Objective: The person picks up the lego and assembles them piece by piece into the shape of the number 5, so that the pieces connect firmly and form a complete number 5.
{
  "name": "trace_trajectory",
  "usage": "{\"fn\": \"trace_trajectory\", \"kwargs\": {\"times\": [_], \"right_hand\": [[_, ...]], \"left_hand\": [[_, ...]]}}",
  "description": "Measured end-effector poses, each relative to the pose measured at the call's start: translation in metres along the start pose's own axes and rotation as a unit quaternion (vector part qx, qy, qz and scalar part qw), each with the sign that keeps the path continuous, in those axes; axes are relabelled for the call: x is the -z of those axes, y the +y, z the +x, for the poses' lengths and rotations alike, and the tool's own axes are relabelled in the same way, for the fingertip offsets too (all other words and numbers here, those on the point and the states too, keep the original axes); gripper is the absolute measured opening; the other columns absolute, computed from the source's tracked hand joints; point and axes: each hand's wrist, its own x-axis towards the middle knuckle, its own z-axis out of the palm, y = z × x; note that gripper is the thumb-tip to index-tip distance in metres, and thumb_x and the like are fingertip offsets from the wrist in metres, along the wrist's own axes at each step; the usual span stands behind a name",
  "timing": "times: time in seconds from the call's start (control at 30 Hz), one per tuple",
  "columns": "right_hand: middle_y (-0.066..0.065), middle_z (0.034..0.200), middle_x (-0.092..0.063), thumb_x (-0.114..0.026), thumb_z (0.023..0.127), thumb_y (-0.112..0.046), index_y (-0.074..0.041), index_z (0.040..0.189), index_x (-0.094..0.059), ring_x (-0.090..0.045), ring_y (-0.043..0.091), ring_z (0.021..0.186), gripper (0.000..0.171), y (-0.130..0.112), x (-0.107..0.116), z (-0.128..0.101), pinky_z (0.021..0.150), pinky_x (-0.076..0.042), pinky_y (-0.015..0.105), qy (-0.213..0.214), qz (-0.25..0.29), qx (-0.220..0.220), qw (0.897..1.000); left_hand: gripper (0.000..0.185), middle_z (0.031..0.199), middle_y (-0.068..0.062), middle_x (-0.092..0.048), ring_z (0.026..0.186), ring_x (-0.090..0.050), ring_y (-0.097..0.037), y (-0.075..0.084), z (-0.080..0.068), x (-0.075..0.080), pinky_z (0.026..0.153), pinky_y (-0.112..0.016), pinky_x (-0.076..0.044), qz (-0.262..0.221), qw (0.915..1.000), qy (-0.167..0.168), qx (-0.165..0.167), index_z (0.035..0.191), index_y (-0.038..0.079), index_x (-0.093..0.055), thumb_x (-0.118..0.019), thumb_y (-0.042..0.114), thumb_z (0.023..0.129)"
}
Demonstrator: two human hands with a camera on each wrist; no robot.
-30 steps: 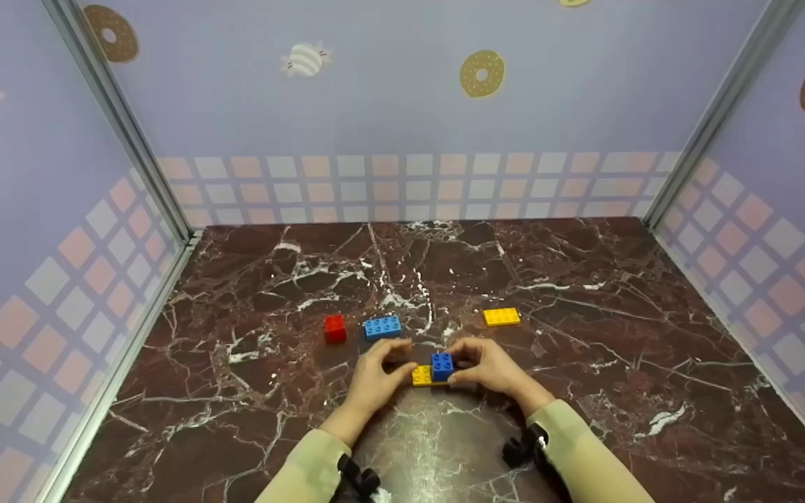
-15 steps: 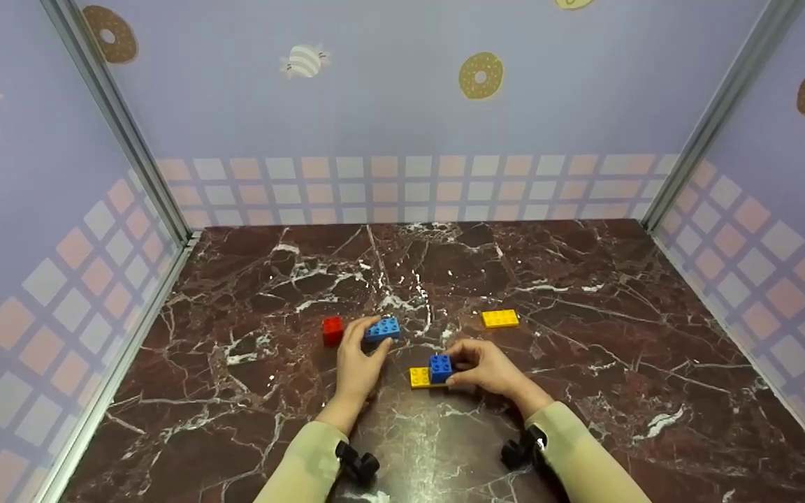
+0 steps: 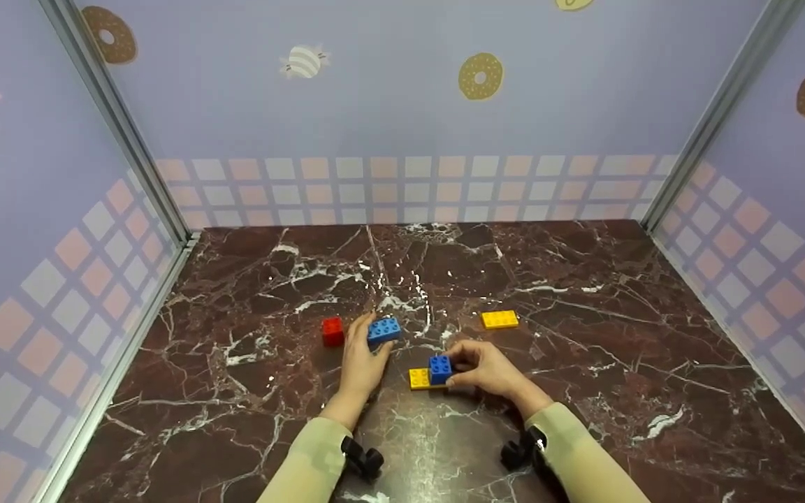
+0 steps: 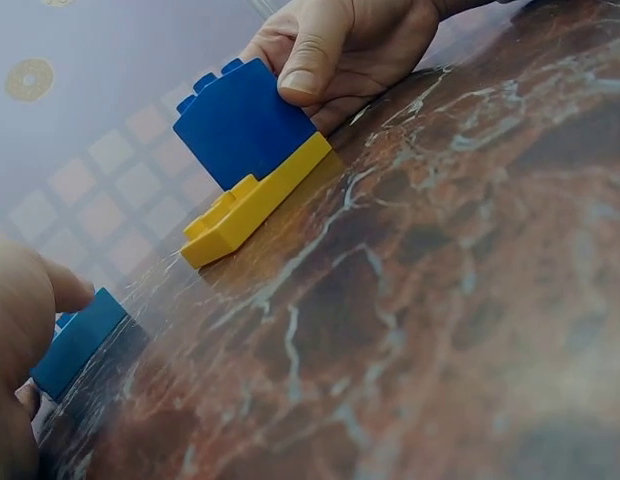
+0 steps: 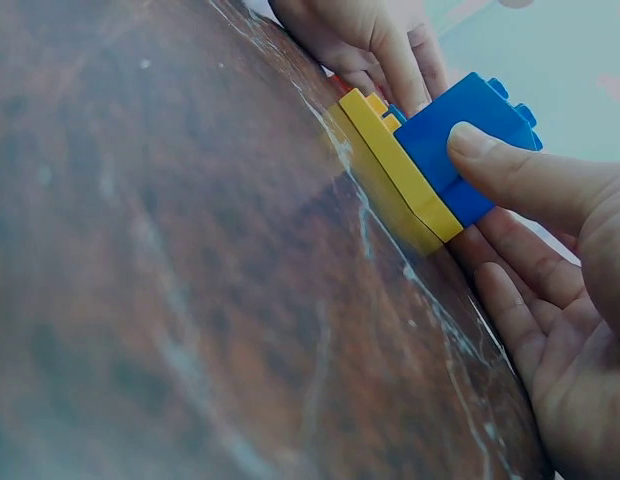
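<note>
My left hand (image 3: 369,342) pinches a long blue brick (image 3: 383,329) between its fingers and thumb, just right of a red cube brick (image 3: 333,331) on the marble table (image 3: 584,391). The same blue brick (image 4: 75,340) shows low at the left of the left wrist view. My right hand (image 3: 454,367) grips a small blue brick (image 3: 441,368) seated on the right end of a flat yellow plate (image 3: 418,378). In the right wrist view my thumb (image 5: 520,180) presses on that blue brick (image 5: 465,135) above the yellow plate (image 5: 395,170).
A second flat yellow plate (image 3: 500,319) lies alone further back to the right. Lilac walls with aluminium corner posts (image 3: 123,133) close the table on three sides. Bare marble stretches out to the left, right and back.
My left hand left the yellow plate, moved back-left to the long blue brick and closed on it. The right hand stayed on the small blue brick.
</note>
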Motion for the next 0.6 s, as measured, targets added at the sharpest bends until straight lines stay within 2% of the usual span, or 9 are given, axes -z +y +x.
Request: {"fn": "trace_trajectory", "kwargs": {"times": [0.13,0.3,0.47,0.6], "right_hand": [[0.025,0.119,-0.071,-0.085,0.08,-0.002,0.007,0.112,-0.069,-0.069,0.006,0.101,0.037,0.0006,-0.0002,0.0003,0.093,-0.057,0.018,-0.001,0.001,0.004,1.0],[0.025,0.12,-0.071,-0.084,0.081,-0.002,0.006,0.114,-0.069,-0.069,0.006,0.102,0.037,0.0007,-0.0005,0.0006,0.097,-0.057,0.022,-0.005,0.007,0.002,1.0],[0.027,0.121,-0.07,-0.083,0.082,-0.001,0.007,0.114,-0.069,-0.069,0.01,0.104,0.036,-0.0002,0.0,0.0,0.099,-0.058,0.029,-0.005,0.004,0.009,1.0],[0.027,0.121,-0.07,-0.083,0.083,-0.001,0.007,0.114,-0.068,-0.069,0.015,0.107,0.036,0.0,0.0002,-0.0002,0.1,-0.058,0.033,-0.006,-0.005,0.011,1.0]], "left_hand": [[0.058,0.14,-0.026,-0.053,0.136,-0.048,-0.044,0.0009,-0.0008,0.0,0.117,-0.058,-0.041,0.008,0.9999,0.007,0.009,0.139,-0.005,-0.056,-0.078,0.0,0.086],[0.058,0.135,-0.023,-0.055,0.131,-0.049,-0.043,0.0026,-0.0012,-0.0018,0.115,-0.057,-0.043,0.023,0.9992,0.016,0.029,0.138,-0.004,-0.057,-0.08,0.003,0.085],[0.053,0.123,-0.025,-0.057,0.119,-0.051,-0.044,0.0021,-0.0006,-0.0062,0.109,-0.057,-0.042,0.073,0.997,0.024,0.013,0.132,-0.008,-0.058,-0.079,0.002,0.084],[0.044,0.117,-0.025,-0.058,0.112,-0.052,-0.044,0.0025,-0.0016,-0.0072,0.105,-0.056,-0.042,0.088,0.9955,0.037,0.007,0.124,-0.009,-0.061,-0.078,-0.001,0.084]]}}
